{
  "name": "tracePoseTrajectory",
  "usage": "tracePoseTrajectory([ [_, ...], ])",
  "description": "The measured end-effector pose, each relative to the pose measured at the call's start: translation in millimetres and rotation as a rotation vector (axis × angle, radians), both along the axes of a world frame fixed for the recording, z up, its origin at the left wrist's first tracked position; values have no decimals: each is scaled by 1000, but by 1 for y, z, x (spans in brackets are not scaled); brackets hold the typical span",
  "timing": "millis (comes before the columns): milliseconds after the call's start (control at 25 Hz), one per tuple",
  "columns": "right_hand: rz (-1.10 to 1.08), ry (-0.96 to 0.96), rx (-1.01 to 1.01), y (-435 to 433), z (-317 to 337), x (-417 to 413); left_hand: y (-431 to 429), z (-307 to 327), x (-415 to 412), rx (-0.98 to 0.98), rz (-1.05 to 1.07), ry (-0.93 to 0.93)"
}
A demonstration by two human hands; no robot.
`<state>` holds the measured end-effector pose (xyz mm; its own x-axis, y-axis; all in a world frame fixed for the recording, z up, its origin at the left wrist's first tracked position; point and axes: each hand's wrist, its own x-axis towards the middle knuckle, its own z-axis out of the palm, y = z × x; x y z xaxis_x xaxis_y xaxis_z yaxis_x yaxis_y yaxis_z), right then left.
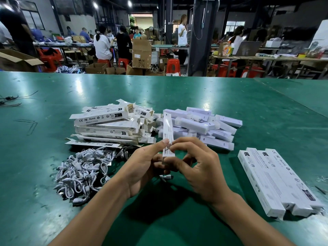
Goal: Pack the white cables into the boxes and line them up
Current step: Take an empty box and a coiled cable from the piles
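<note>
**Both hands on one box, cables heaped at near left**

Through the head camera I saw my left hand (pixel 142 167) and right hand (pixel 200 171) meeting over the middle of the green table (pixel 177 93), both gripping one long white box (pixel 168 135). The box stood nearly upright, its top leaning slightly left and away from me, and its near end sat between the two hands. My left thumb lay straight along the box's left edge, with the other fingers curled behind it. My right forefinger and thumb pinched the box's lower part, and the rest of that hand's fingers were bent loosely inward.

The white cables (pixel 83 173) lay in a tangled heap at near left, just beside my left forearm. One loose cable end (pixel 166 177) showed on the table directly under my hands.

Beyond the cables was a rough stack of printed cartons (pixel 106 126), some with their flaps open. To its right, touching it, lay a pile of plain white sleeves (pixel 204 125); I could not tell what was in them.

At near right, three closed boxes (pixel 276 181) lay side by side, touching along their long sides and angled toward the right edge. Some thin black wires (pixel 10 101) lay at far left.
</note>
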<state>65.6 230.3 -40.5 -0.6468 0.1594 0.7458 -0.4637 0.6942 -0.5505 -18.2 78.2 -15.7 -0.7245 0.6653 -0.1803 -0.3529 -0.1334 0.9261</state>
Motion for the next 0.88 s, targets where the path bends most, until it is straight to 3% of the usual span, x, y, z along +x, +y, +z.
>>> tracePoseTrajectory([
  [160, -18, -20, 2, 3, -2, -1, -2, 4, -1, 5, -17, -29],
  [320, 46, -116, 83, -2, -5, 0, -3, 3, -7, 148, 132, -79],
  [400, -5, -202, 115, -3, -8, 1, -6, 2, -9, 105, 216, -20],
  [520, -198, -245, 53, 10, -13, -3, -8, -3, -9, -160, 289, 304],
  [720, -540, -314, -66, 43, -15, -5, -9, -16, -10, -541, 362, 1020],
  [880, -480, -473, -169, 48, -19, -6, -9, -16, -7, -734, 325, 1182],
])
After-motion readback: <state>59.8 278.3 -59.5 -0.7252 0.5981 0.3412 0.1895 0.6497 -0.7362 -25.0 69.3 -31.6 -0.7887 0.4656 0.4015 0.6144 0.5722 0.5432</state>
